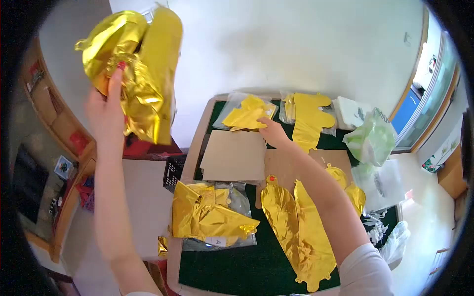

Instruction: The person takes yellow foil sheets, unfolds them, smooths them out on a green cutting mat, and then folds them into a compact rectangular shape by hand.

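Observation:
High at the upper left, my left hand (109,96) is closed on a crumpled gold foil balloon (160,74), lifted well above the table. Over the far part of the table, my right hand (274,133) pinches the edge of a flat, folded gold foil balloon (247,112) on a clear plastic bag. Just in front of that hand lies a beige cardboard sheet (233,157). A long flat gold foil balloon (279,209) is spread under my right forearm, and a second gold foil balloon (308,116) lies to the right of the hand.
Nearer on the left, more gold foil (212,217) rests on clear bags on the green table top (222,271). A pale green plastic bag (373,138), clear packaging (380,182) and small white pieces (376,229) sit along the right side. A black crate (173,171) stands beyond the left edge.

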The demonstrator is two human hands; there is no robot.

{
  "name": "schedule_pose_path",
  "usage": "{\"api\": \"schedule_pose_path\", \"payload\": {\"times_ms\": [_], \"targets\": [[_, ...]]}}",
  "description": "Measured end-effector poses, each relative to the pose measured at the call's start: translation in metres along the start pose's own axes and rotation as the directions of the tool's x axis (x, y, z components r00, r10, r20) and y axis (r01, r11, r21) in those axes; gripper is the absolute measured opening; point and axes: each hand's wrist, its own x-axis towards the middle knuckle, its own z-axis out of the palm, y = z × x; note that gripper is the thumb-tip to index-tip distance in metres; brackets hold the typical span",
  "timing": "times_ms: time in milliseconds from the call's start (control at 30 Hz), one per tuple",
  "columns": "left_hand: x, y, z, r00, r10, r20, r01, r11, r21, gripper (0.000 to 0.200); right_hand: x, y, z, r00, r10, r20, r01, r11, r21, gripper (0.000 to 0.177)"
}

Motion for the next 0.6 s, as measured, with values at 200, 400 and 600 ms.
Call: {"api": "schedule_pose_path", "payload": {"times_ms": [200,400,600], "targets": [[-0.040,0.081,-0.040,0.913,-0.142,0.382,0.241,0.944,-0.224,0.023,-0.033,-0.136,-0.070,0.996,-0.062,-0.058,0.068,0.990,0.122,0.033],[-0.044,0.124,-0.064,0.747,-0.104,0.657,0.256,0.957,-0.140,0.025,-0.096,-0.295,-0.157,0.830,-0.554,-0.070,0.553,0.797,0.245,0.046],[-0.060,0.173,-0.088,0.759,-0.040,0.650,0.283,0.919,-0.274,0.026,-0.133,-0.340,-0.204,0.908,-0.368,0.198,0.345,0.928,0.144,0.050]]}}
